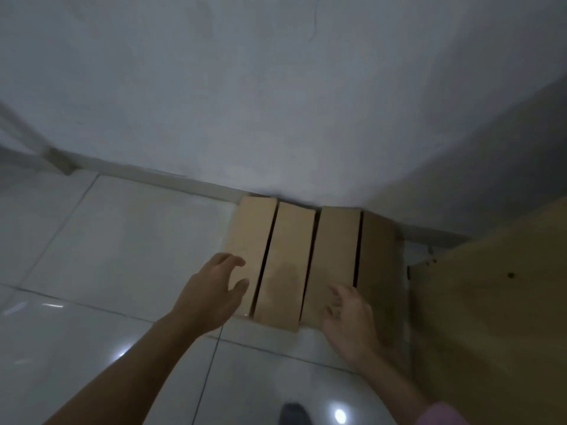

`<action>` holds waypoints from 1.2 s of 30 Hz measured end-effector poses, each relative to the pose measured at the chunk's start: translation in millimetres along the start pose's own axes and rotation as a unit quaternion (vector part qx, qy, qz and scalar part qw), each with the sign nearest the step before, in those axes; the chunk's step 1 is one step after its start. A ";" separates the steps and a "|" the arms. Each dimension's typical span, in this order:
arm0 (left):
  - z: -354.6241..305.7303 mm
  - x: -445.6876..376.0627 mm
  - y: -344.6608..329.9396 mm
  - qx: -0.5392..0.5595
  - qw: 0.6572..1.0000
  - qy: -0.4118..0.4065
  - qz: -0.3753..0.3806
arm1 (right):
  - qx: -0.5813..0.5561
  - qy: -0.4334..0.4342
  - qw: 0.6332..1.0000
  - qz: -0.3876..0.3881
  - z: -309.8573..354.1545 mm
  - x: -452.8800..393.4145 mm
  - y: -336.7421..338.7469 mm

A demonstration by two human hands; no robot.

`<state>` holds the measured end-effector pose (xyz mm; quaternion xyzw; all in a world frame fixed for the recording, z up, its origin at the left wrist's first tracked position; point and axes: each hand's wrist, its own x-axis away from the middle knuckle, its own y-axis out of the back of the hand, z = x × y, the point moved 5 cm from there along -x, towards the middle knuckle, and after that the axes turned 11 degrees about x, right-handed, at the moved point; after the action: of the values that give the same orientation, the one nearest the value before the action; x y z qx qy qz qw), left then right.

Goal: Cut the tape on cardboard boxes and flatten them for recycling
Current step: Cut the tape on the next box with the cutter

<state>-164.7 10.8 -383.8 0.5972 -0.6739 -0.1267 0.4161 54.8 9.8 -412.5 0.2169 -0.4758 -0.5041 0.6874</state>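
Observation:
Several tan cardboard boxes (pixel 288 262) stand side by side on the white tiled floor, their far ends against the wall. Dark gaps separate them. My left hand (pixel 211 296) hovers at the near left corner of the leftmost box (pixel 250 237), fingers spread and loosely bent, holding nothing. My right hand (pixel 349 320) reaches over the near end of the third box (pixel 334 250), fingers relaxed and empty. No cutting tool shows in either hand.
A light wooden cabinet side (pixel 491 296) stands close on the right, beside the rightmost box. A grey-white wall (pixel 276 102) runs behind the boxes. Glossy floor tiles (pixel 122 240) spread to the left and toward me. A dark foot (pixel 293 414) shows at the bottom edge.

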 end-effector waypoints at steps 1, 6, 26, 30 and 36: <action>16.2 -15.8 -12.5 -0.002 1.000 0.002 0.000 | -0.010 -0.018 1.000 0.003 -8.1 -18.8 -18.4; 86.8 -88.9 -61.9 -0.007 0.999 0.026 -0.036 | -0.048 -0.035 0.998 0.004 -29.4 -109.8 -97.8; 146.1 -123.7 -55.6 0.111 0.970 0.120 -0.180 | -0.409 -0.203 0.889 0.041 -28.9 -175.4 -143.0; 91.5 -87.1 -10.4 0.073 0.974 0.042 -0.209 | -0.518 -0.187 0.835 0.018 -5.0 -132.1 -105.8; -44.4 -13.2 84.5 0.006 0.968 -0.073 -0.238 | -0.545 -0.152 0.825 -0.017 33.9 -31.8 14.6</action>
<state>-193.0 58.8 -305.1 0.7319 -0.5415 -0.2618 0.3203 31.0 50.3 -399.6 -0.2642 -0.2184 -0.7193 0.6043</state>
